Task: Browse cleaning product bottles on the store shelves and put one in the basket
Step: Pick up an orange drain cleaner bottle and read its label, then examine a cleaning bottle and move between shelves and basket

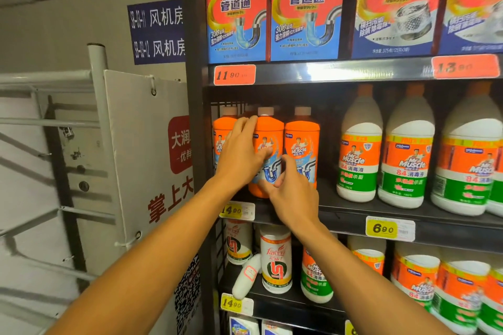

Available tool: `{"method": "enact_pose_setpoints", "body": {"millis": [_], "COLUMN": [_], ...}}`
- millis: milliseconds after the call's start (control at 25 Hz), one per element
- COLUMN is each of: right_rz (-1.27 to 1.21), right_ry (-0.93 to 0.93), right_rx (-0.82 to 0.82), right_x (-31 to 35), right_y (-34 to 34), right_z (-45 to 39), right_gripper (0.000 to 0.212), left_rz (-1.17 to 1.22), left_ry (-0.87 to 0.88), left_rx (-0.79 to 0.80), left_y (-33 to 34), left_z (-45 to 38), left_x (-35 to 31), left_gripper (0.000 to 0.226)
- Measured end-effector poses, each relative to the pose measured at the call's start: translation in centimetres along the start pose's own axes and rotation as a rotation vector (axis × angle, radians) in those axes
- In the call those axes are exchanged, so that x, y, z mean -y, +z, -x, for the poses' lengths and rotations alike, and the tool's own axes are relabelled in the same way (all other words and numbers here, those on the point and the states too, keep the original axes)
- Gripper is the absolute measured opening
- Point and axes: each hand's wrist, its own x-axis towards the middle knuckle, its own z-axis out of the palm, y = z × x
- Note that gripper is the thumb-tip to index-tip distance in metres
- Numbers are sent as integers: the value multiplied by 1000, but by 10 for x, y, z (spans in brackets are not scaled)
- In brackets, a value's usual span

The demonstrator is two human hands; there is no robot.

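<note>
Here, both hands close on one orange drain-cleaner bottle [268, 144], the middle of three on the left end of the middle shelf [353, 215]. The left hand [241, 155] wraps the bottle's left flank, fingers curled over its shoulder and thumb pressed on the label. The right hand [292, 193] holds the lower right part of the same bottle, its fingers bent against the front near the base. The bottle stands upright, its foot at the shelf's front edge. Its neighbour on the left [221, 133] is mostly hidden behind the left hand; the neighbour on the right [302, 144] stands just beside it, partly covered below by the right hand. Further right stand white disinfectant bottles [359, 149], the outermost cut off by the frame edge. Boxed cleaners [236, 13] fill the shelf above. The yellow price tag [235, 211] below the held bottle is partly hidden by the right hand.
</note>
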Motion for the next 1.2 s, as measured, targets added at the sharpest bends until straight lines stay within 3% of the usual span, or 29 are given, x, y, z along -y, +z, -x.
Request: {"method": "enact_pose_setpoints", "body": {"millis": [320, 440, 560, 680, 960, 1200], "right_rz": [-7, -147, -284, -431, -588, -641], "right_ry": [-33, -42, -72, -69, 98, 177], "right_rx": [58, -24, -149, -272, -241, -118], "right_x": [-7, -15, -34, -57, -105, -127], "right_y": [-7, -25, -54, -88, -151, -171], "right_z": [-7, -8, -8, -5, 12, 18], "right_gripper": [66, 58, 37, 29, 39, 43], "left_rz": [-98, -83, 137, 404, 745, 748], "left_ry": [27, 20, 157, 200, -177, -316], "left_rx": [66, -34, -173, -67, 187, 342], "left_y": [9, 5, 6, 22, 80, 115], "left_z": [1, 10, 16, 14, -16, -52], "left_x": [10, 3, -30, -70, -105, -111], "left_gripper": [83, 76, 55, 46, 51, 90]}}
